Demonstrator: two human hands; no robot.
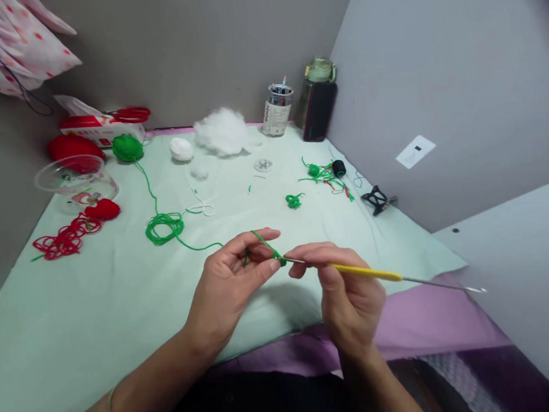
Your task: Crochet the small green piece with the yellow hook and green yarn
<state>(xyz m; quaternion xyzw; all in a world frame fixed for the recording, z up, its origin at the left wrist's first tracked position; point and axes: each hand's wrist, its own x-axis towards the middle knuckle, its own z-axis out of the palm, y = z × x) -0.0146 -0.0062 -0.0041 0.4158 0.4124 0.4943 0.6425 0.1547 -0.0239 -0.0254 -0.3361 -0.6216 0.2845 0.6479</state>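
Observation:
My left hand [230,277] pinches a small green crocheted piece [282,261] between thumb and fingers, with green yarn running over the index finger. My right hand [351,289] is closed round the yellow handle of a crochet hook [369,271]; its left tip meets the green piece, and its other metal end points right. From my left hand the yarn trails left to a loose green coil [164,229], and a strand leads on up to a green yarn ball [128,148].
Red yarn [68,240] lies left beside a clear plastic tub [76,185]. Along the back stand a tissue box [104,131], white stuffing [224,132], a pen tin [276,113] and a dark phone [320,112]. Green scraps [322,173] and a black clip [377,200] lie right.

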